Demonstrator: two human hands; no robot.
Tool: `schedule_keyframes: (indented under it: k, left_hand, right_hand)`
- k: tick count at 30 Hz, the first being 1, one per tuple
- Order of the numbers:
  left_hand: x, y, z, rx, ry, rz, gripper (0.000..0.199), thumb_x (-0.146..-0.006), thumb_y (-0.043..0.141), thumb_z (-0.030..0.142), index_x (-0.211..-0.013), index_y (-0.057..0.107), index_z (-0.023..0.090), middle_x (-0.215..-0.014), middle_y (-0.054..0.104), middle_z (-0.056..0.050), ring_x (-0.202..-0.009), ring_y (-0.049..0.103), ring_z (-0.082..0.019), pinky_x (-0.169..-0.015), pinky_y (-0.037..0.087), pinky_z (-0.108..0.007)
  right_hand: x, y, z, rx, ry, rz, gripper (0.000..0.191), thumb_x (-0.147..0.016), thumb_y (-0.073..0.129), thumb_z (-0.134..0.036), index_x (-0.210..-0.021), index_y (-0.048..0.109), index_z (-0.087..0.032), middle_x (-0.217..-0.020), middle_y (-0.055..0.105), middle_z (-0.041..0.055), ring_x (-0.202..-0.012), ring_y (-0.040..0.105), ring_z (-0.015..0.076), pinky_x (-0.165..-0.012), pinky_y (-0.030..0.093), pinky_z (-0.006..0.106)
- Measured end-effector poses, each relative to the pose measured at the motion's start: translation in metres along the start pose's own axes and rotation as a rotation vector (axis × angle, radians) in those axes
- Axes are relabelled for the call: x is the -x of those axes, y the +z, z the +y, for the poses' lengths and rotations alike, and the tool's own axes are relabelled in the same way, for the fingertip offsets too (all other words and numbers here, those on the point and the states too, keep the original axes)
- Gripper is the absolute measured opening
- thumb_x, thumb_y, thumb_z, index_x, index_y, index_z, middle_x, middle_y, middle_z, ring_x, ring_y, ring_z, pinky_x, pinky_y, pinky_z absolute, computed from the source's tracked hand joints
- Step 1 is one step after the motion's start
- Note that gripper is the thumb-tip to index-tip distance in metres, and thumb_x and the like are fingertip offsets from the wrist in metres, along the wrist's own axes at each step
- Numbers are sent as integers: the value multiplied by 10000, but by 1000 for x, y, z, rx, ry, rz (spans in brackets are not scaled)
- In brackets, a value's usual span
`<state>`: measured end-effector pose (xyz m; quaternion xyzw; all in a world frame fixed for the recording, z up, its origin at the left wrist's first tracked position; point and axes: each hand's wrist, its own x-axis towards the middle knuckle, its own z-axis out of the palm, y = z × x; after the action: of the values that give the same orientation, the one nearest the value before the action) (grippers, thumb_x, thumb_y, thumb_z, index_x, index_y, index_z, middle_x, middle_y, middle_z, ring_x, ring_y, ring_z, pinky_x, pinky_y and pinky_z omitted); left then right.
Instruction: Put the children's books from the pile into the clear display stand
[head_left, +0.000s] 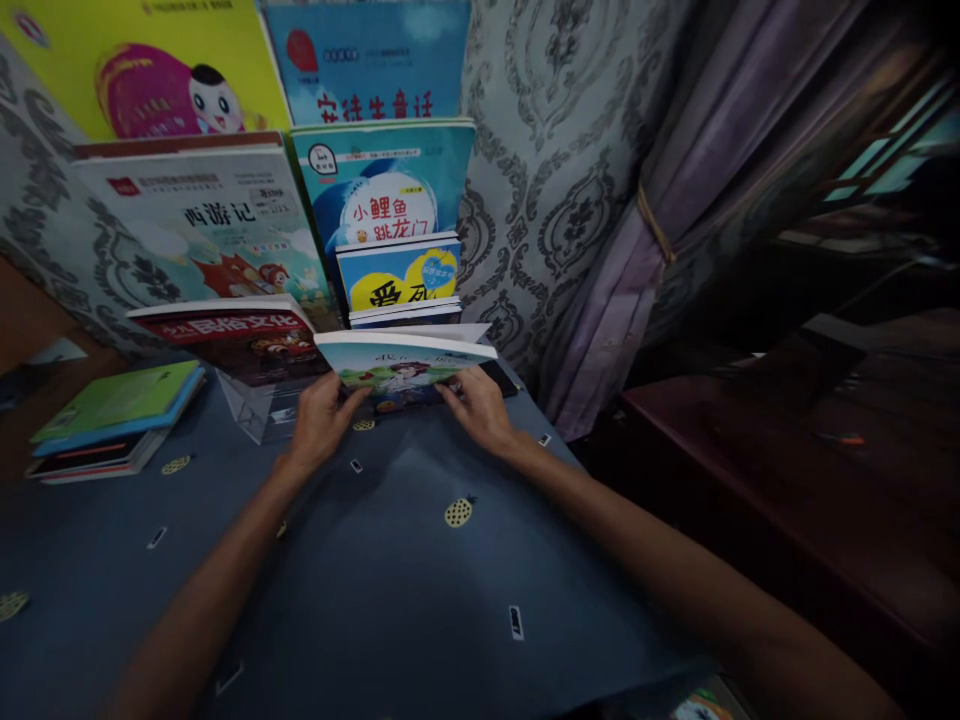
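Both hands grip a picture book (pixel 405 376) with a green and pale blue cover, held nearly upright at the front of the display rack. My left hand (pixel 321 418) pinches its lower left corner, thumb on the cover. At the lower right side, my right hand (pixel 478 405) is closed on it with the thumb in front. Just left of it stands a dark red book (pixel 240 345) in the clear rack (pixel 259 408). Behind, a yellow and blue book (pixel 401 280) shows only its upper part.
More books rise in tiers, among them a grey-teal one (pixel 217 230), a blue one (pixel 390 185) and a yellow-green one (pixel 172 70). A stack of books (pixel 120 410) lies at left on the blue tablecloth (pixel 360 590). Patterned wall (pixel 555 150) and purple curtain (pixel 637 230) stand behind.
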<state>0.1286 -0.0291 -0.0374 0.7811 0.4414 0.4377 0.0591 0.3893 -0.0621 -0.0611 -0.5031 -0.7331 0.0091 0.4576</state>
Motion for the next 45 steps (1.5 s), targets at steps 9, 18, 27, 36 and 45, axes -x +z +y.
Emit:
schedule_keyframes:
  k: [9, 18, 27, 36, 45]
  left_hand:
    - [0, 7, -3, 26, 74, 69, 320, -905, 630, 479, -785, 686, 187, -701, 680, -17, -642, 618, -174, -608, 444, -266]
    - [-1, 11, -4, 56, 77, 64, 350, -922, 620, 496, -772, 690, 188, -690, 675, -6, -600, 586, -148, -599, 438, -250]
    - [-3, 13, 0, 141, 110, 19, 349, -929, 621, 505, -838, 738, 189, -743, 705, -17, -644, 609, -158, -613, 446, -258]
    - [2, 13, 2, 175, 177, 14, 327, -955, 609, 462, -824, 729, 188, -770, 714, -25, -695, 648, -171, -645, 476, -264]
    - [5, -2, 2, 278, 310, -119, 292, -1005, 501, 372, -943, 713, 182, -838, 709, -70, -786, 662, -203, -702, 486, -302]
  right_hand:
    - [0, 10, 20, 109, -99, 37, 130, -999, 506, -295, -921, 587, -231, -916, 658, 84, -874, 620, 255, -767, 499, 350]
    - [1, 12, 25, 79, -107, 52, 119, -991, 514, -293, -927, 589, -227, -942, 662, 80, -903, 626, 249, -788, 514, 350]
    - [5, 6, 30, 180, -31, 45, 72, -945, 564, -259, -903, 607, -221, -963, 651, 95, -924, 628, 262, -783, 530, 377]
    - [6, -4, 28, 97, -81, 46, 108, -921, 530, -240, -951, 634, -229, -954, 652, 87, -891, 640, 257, -753, 546, 365]
    - [-2, -13, 20, -84, -38, 104, 180, -969, 510, -329, -973, 660, -229, -1104, 702, 113, -1020, 677, 249, -768, 572, 369]
